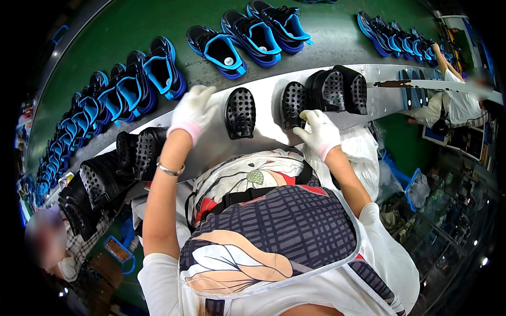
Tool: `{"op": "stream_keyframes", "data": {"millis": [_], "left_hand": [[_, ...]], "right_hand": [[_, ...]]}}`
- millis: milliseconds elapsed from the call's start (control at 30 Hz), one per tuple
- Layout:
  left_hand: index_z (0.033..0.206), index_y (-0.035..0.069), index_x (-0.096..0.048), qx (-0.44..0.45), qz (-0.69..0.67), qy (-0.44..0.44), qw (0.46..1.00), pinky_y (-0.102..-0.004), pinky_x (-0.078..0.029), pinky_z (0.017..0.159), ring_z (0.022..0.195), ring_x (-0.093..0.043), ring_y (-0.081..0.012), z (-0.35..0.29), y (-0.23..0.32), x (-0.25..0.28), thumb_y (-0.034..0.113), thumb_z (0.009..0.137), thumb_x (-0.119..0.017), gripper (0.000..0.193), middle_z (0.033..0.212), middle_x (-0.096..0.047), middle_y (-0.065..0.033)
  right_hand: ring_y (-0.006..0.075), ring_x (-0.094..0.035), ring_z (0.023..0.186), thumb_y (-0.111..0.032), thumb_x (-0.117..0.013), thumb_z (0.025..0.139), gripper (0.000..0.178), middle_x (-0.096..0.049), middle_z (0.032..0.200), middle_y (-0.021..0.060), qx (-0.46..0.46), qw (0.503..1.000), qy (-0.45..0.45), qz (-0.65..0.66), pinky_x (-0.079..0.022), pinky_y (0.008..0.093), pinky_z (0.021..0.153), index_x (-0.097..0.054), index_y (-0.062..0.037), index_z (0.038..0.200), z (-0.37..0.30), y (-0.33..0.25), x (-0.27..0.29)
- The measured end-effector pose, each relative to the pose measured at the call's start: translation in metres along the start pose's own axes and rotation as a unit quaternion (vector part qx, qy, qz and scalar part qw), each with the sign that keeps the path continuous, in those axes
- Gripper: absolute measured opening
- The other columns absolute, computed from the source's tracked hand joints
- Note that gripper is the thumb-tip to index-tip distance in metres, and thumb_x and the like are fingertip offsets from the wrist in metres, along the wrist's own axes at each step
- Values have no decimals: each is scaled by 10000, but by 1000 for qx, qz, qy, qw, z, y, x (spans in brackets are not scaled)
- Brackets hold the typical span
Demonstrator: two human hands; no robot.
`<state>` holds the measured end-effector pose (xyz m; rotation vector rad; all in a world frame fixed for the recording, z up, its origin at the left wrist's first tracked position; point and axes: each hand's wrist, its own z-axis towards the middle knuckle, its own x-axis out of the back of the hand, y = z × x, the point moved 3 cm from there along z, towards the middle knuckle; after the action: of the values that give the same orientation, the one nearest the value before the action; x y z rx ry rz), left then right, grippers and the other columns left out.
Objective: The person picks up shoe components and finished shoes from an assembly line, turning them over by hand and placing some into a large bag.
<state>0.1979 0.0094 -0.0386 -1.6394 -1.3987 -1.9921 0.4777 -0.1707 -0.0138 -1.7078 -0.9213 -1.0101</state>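
My left hand (196, 111), in a white glove with a pink cuff, is raised over the metal ledge, slightly blurred. Its fingers are apart and nothing is in them. Right of it, a black perforated plastic shoe tree (240, 112) lies untouched on the ledge. My gloved right hand (319, 130) pinches the lower right edge of another black shoe tree (293, 104) between thumb and fingertips. Just beyond, more black shoe trees (333, 90) stand close together. Others, such as this shoe tree (149, 152), are grouped below my left wrist.
A green conveyor belt (327, 37) runs behind the ledge (269, 138). Black and blue sneakers (216, 52) stand on it, with a long row of sneakers (126, 87) at left and more sneakers (390, 38) at right. Co-workers are at both sides; one arm (447, 62) reaches toward the belt.
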Motion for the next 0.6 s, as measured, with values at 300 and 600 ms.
{"op": "stream_keyframes", "data": {"millis": [300, 600], "left_hand": [[1189, 97, -628, 72, -65, -86, 992, -435, -487, 927, 1083, -589, -363, -13, 46, -22, 267, 877, -613, 356, 1191, -601, -161], [1375, 14, -470, 167, -650, -236, 703, -392, -459, 1005, 1166, -577, -226, -10, 91, -33, 421, 982, -534, 569, 1312, -570, -137]], "right_hand": [[299, -616, 936, -251, -745, 761, 336, -602, 991, 106, 103, 994, 20, 16, -509, 396, 803, -606, -78, 1013, 1, 15, -3], [250, -618, 791, -177, -782, 739, 321, -585, 925, 103, 194, 954, -27, 226, -509, 353, 689, -588, -51, 961, -3, -49, 66]]}}
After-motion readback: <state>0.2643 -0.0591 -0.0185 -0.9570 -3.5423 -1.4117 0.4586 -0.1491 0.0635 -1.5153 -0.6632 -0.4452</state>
